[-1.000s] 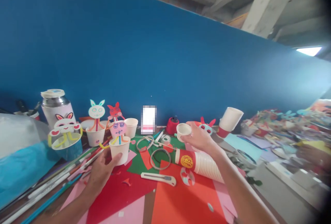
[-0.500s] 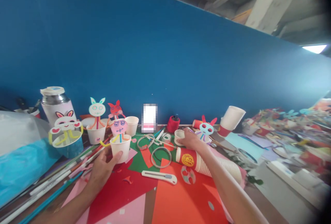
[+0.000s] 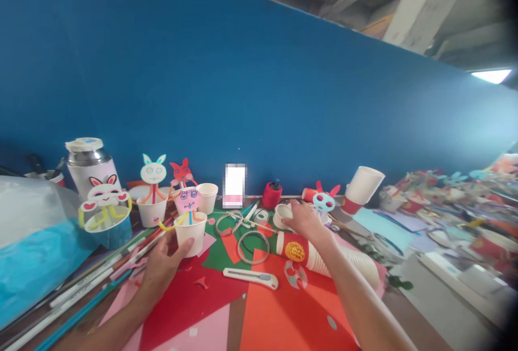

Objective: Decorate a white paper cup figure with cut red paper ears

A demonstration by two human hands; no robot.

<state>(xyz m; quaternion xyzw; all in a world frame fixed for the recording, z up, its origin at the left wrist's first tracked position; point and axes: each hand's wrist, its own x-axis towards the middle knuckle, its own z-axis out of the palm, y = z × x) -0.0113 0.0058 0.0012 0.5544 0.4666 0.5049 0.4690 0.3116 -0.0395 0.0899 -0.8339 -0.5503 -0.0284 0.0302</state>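
My left hand (image 3: 162, 264) is closed round the lower left of a white paper cup (image 3: 191, 236), its thumb across the front. From that cup rises a pink paper face (image 3: 188, 200) on a blue stem, with yellow and orange pipe-cleaner limbs. Farther right, my right hand (image 3: 303, 220) reaches to a roll of white tape (image 3: 282, 216), its fingers at the roll's right side; whether they grip it cannot be made out. Just right of that hand stands a blue paper face with red ears (image 3: 324, 201).
A white utility knife (image 3: 251, 277) lies on red and orange paper (image 3: 283, 318). Stacked cups (image 3: 343, 262) lie under my right forearm. Other cup figures, a flask (image 3: 91, 164) and a lit phone (image 3: 234, 184) stand behind. Pipe cleaners lie at left.
The view has shifted slightly. My right hand's fingers have moved a little on or beside the tape roll. My left hand keeps its hold on the cup.
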